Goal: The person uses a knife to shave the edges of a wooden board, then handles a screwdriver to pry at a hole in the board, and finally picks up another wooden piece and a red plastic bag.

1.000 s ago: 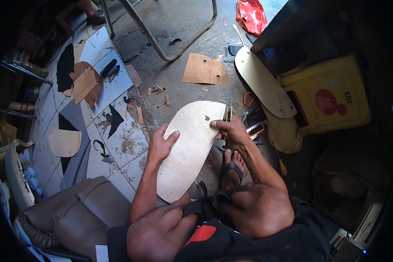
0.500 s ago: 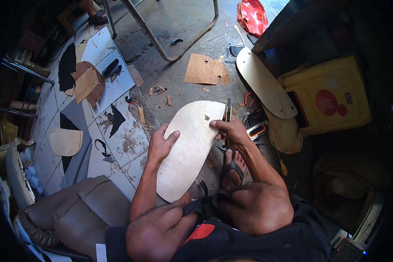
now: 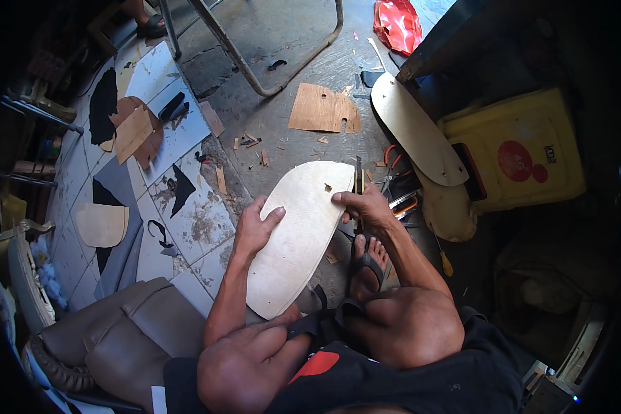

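A pale, rounded board (image 3: 290, 255) lies tilted over my lap in my hands. My left hand (image 3: 259, 231) grips its left edge, thumb on top. At the right edge, my right hand (image 3: 366, 207) is closed around a narrow dark tool with a brassy part (image 3: 358, 176), apparently a utility knife, with the thumb pressed onto the board beside a small square hole. Just beyond that hand, pliers (image 3: 390, 159) with red handles and other hand tools lie on the floor.
Beyond the board lie a brown plywood offcut (image 3: 310, 107), a long pale panel (image 3: 414, 131) and a yellow box (image 3: 552, 172). A metal frame (image 3: 269, 90) stands ahead. Fabric and wood scraps cover tiles (image 3: 203, 193) at left, beside brown cushions (image 3: 131, 331). Another person's sandaled foot (image 3: 152, 26) shows top left.
The knife-like tool has shifted slightly left and down, closer against the board's right edge. Both hands keep their grip, with the board nearly where it was.
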### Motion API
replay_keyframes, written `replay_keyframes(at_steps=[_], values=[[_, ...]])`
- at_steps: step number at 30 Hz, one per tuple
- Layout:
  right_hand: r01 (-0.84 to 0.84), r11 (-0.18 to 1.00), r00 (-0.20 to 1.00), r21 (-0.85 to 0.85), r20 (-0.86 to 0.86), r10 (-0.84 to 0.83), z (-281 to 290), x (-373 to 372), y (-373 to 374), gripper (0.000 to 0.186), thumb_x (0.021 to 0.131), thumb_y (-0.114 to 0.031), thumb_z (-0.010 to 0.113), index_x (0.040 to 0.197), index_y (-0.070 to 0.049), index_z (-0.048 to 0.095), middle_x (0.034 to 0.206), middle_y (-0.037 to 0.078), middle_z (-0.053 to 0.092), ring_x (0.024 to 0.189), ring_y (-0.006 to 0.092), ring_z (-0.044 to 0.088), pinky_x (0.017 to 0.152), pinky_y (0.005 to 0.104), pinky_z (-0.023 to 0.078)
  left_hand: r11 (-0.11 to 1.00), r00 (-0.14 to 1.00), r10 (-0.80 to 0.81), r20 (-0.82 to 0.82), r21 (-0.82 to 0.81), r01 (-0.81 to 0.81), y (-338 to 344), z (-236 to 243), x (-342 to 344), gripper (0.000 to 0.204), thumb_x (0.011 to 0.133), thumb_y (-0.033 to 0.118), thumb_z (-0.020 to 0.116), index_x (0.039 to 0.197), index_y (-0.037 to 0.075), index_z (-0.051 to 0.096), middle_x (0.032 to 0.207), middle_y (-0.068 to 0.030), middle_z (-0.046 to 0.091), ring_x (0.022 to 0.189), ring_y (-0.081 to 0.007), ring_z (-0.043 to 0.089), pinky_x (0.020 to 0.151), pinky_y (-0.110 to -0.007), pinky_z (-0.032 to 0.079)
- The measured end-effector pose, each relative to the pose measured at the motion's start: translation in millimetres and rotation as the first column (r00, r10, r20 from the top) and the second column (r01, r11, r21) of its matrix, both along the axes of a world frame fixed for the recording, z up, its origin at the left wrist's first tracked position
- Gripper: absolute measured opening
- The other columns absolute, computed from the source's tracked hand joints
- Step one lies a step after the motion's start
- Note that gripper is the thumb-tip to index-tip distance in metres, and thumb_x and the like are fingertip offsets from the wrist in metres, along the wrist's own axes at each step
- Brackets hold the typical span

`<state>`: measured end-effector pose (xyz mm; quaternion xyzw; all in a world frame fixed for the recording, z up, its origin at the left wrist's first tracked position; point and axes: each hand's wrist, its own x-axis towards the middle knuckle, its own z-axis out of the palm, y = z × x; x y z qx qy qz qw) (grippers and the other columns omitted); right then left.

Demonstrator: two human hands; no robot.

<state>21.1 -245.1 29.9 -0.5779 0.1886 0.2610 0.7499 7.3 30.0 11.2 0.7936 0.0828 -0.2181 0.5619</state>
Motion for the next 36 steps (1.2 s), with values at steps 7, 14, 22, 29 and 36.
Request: replay_keyframes(at_steps=[7,14,22,29,36], values=[[0.064,0.981,0.998,0.185,0.014,-0.067,3.9,1.0,-1.4,0.019,0.082,-0.010,0.075,0.091,0.003,0.066,0.067,0.003,0.059,0.046,0.0069,0.048,0.043,0.0236,0.047,0.989,0.998,0.044,-0.047,-0.137,-0.051,2.0,8.3,4.7,0.033,0.089,0.025,0.073,0.106,-0.003,0.065,0.091,-0.0115,0.071,0.082,-0.0161,0.064,0.076,-0.034,0.051],[0.006,0.979,0.999,0.204,0.035,-0.013,10.1,7.6,-9.0,0.017,0.082,-0.009,0.075,0.089,0.002,0.065,0.065,0.001,0.056,0.044,0.0064,0.046,0.039,0.0238,0.045,0.990,0.999,0.014,-0.040,-0.141,-0.019,2.5,35.3,17.1,0.032,0.089,0.022,0.073,0.108,-0.003,0.065,0.092,-0.0115,0.071,0.079,-0.0155,0.065,0.074,-0.033,0.051],[0.076,0.974,0.996,0.215,0.022,-0.082,16.8,4.6,-2.6,0.021,0.082,-0.010,0.077,0.092,0.003,0.064,0.065,0.002,0.057,0.043,0.0060,0.046,0.036,0.0228,0.043,0.987,0.999,0.030,-0.033,-0.156,-0.035,-0.8,29.7,13.6,0.032,0.088,0.022,0.074,0.107,-0.003,0.065,0.091,-0.0114,0.071,0.077,-0.0156,0.064,0.073,-0.033,0.050],[0.069,0.980,0.997,0.186,0.021,-0.074,19.7,5.2,-1.6,0.024,0.082,-0.010,0.077,0.097,0.004,0.064,0.067,0.004,0.060,0.044,0.0072,0.049,0.036,0.0221,0.043,0.987,0.998,0.046,-0.053,-0.154,-0.053,-0.3,27.0,10.6,0.033,0.088,0.022,0.074,0.108,-0.003,0.066,0.091,-0.0116,0.072,0.078,-0.0156,0.064,0.074,-0.033,0.050],[0.082,0.988,0.993,0.129,0.078,-0.093,23.8,4.5,1.0,0.028,0.080,-0.008,0.077,0.101,0.005,0.064,0.072,0.006,0.064,0.046,0.0094,0.054,0.040,0.0223,0.045,0.989,0.998,0.040,-0.043,-0.141,-0.046,0.0,20.9,7.5,0.034,0.089,0.024,0.073,0.109,-0.003,0.066,0.092,-0.0118,0.072,0.080,-0.0160,0.065,0.076,-0.034,0.050]])
